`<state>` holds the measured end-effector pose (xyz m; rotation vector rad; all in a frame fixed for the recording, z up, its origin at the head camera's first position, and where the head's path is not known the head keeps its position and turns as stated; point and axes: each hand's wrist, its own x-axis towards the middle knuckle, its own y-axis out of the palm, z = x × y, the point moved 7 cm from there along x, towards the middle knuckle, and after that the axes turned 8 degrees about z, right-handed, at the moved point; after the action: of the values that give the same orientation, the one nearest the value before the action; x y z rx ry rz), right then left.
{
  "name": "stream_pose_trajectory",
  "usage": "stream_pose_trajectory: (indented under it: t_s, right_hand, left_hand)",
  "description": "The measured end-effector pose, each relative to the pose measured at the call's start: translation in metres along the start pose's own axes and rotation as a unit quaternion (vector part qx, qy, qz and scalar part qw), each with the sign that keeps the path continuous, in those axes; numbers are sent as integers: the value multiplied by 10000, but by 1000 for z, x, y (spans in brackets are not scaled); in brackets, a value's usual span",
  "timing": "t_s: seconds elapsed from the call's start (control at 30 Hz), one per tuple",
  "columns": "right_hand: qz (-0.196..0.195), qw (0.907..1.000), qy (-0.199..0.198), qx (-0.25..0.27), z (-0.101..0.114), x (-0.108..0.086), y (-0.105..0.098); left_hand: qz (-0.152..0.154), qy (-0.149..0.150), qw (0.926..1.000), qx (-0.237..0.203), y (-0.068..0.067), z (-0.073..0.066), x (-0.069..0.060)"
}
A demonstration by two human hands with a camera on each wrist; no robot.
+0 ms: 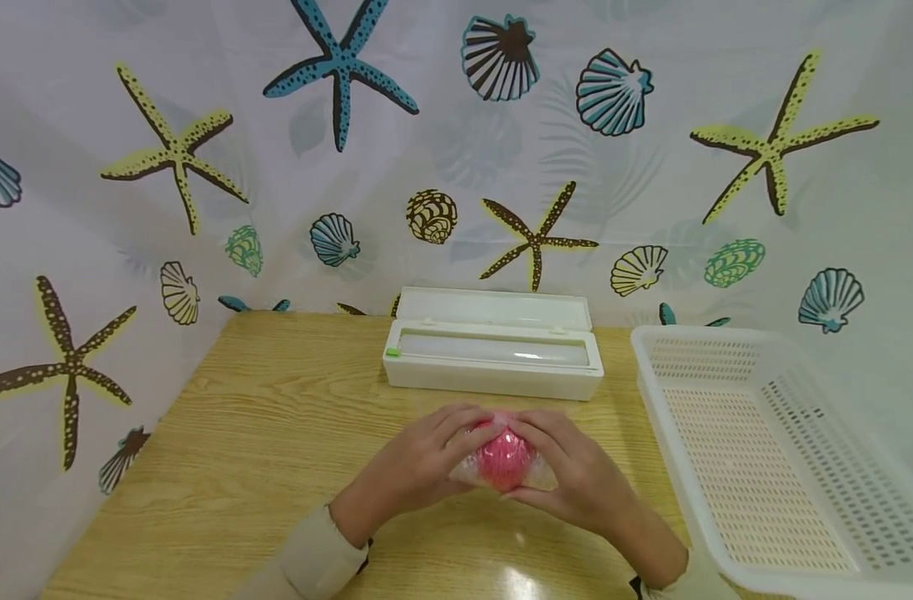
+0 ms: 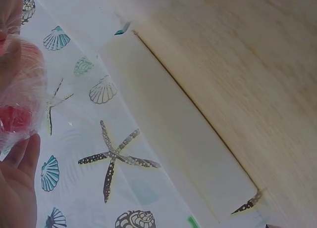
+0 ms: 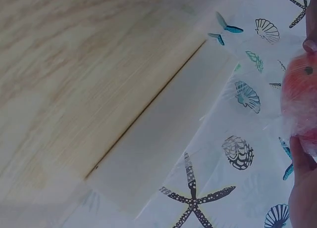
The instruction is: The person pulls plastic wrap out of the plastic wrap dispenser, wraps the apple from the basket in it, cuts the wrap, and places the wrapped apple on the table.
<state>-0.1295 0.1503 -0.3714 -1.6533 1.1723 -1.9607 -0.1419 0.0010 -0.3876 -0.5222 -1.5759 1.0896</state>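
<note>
Both hands hold a round, pinkish-red, fruit-like thing wrapped in shiny clear cling film, just above the table. My left hand grips its left side, fingers over the top and thumb lower down. From the right, my right hand grips it in the same way. In the left wrist view the crinkled film stands out loosely around the red surface. The right wrist view shows a dark spot on the wrapped red thing; its exact kind cannot be told.
Behind the hands stands a white cling film dispenser, its lid raised and a roll inside. A white perforated plastic basket is at the right. The wooden table meets a shell-and-starfish patterned cloth at the back.
</note>
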Motion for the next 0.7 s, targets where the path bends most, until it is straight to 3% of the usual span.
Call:
stream_pose_trajectory:
  t_s: [0.33, 0.5, 0.7]
  right_hand:
    - [643, 9954, 709, 12, -7, -15, 20]
    - [965, 9900, 1029, 1, -10, -21, 29]
    - [1048, 9887, 1071, 2, -11, -25, 34]
  left_hand:
    - [451, -367, 9962, -643, 17, 3, -8]
    - [631, -473, 9948, -645, 25, 6, -12]
    - [777, -548, 9941, -516, 34, 8, -16]
